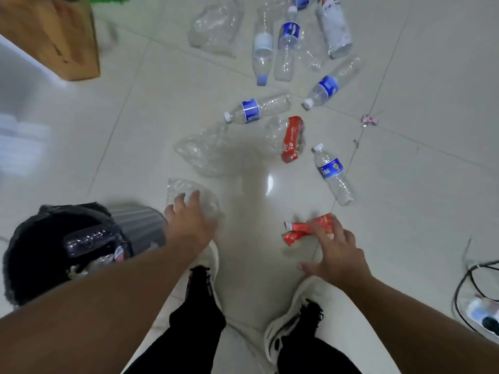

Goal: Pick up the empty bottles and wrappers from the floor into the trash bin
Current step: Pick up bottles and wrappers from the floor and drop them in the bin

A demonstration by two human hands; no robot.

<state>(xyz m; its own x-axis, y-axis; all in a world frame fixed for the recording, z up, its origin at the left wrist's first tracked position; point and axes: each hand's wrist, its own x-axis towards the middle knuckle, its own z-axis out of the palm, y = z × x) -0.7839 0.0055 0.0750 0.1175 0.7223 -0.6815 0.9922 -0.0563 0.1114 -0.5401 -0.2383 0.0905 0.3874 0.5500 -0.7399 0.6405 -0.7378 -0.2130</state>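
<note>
My left hand point(189, 220) lies spread on a clear crumpled plastic wrapper point(189, 190) just right of the trash bin point(137, 225), which has a black liner and holds some bottles. Fingers apart, my right hand point(334, 247) touches a red wrapper point(299, 229) on the floor. Whether either hand has a grip is unclear. Further out lie another red wrapper point(293, 139), a second clear wrapper point(202, 149) and several empty bottles, the nearest being a blue-labelled one point(332, 174).
A wooden block point(54, 36) stands at the far left. A power strip with black cables point(478, 306) lies on the floor at the right edge. A small pink scrap point(369, 120) sits on a tile seam. My two shoes are below my hands.
</note>
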